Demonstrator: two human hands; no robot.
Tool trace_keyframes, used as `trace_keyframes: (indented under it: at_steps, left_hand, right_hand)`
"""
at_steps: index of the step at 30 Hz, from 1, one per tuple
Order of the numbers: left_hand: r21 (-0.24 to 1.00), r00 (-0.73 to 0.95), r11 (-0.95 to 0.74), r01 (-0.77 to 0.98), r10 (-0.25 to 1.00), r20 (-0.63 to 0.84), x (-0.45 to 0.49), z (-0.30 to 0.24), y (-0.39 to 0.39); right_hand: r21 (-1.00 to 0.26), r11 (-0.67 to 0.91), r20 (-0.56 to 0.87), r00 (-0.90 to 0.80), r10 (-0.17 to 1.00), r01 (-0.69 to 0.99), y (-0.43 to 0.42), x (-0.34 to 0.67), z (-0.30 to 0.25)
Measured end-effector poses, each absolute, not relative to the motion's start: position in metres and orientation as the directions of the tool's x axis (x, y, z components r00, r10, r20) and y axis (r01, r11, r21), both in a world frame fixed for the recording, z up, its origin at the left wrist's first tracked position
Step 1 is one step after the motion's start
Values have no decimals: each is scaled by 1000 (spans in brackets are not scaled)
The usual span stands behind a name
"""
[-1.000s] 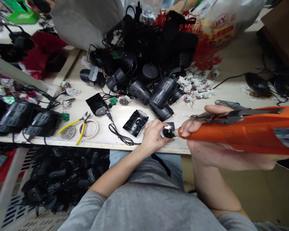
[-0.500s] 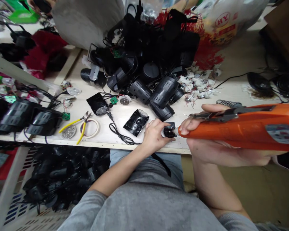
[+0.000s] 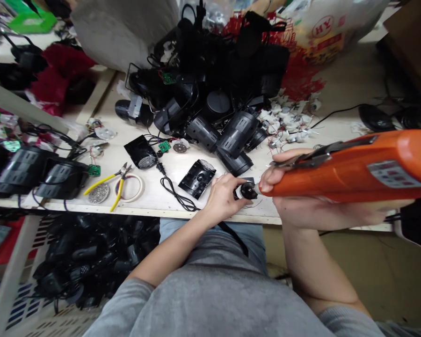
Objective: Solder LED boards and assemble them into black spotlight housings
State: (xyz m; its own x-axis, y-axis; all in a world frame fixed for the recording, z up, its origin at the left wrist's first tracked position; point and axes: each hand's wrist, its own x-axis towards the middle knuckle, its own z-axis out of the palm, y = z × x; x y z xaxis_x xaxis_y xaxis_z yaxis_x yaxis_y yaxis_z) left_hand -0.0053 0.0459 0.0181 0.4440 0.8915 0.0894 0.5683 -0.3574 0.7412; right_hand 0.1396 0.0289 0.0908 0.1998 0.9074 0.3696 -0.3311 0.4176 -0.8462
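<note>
My right hand (image 3: 287, 187) is wrapped round an orange electric screwdriver (image 3: 340, 173), whose tip points left. That tip meets a small round black part (image 3: 248, 190) near the table's front edge. Fingers and thumb of my left hand (image 3: 224, 194) pinch this part from its left side; its underside is hidden. Just left of my left hand lies an open black half-housing (image 3: 197, 179) with a silvery end. A black power cord (image 3: 177, 196) curls beside it. Farther left sits another black housing (image 3: 140, 152), with a green circuit board (image 3: 164, 146) close by.
Yellow-handled pliers (image 3: 117, 182) lie across a tape roll (image 3: 132, 187), beside a dish of screws (image 3: 98, 192). Black lamp housings (image 3: 238, 133) pile up at the back, next to small white motors (image 3: 287, 119). A crate (image 3: 17, 276) of black parts stands below the table's left side.
The screwdriver's rear end has swung slightly up and away from me, while its tip stays at the black part. My left hand keeps its pinch.
</note>
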Motion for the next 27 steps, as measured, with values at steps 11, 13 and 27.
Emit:
trace_keyframes:
  at_steps: [11, 13, 27]
  left_hand:
    - [754, 549, -424, 502, 830, 101, -15, 23, 52]
    - [738, 551, -428, 523, 829, 90, -15, 30, 48]
    - [696, 469, -426, 578, 872, 144, -6, 26, 38]
  right_hand:
    - [-834, 395, 361, 161, 918, -386, 37, 147, 90]
    - [-826, 402, 358, 182, 916, -396, 37, 148, 90]
    - [-805, 411, 372, 176, 911, -428, 33, 150, 88]
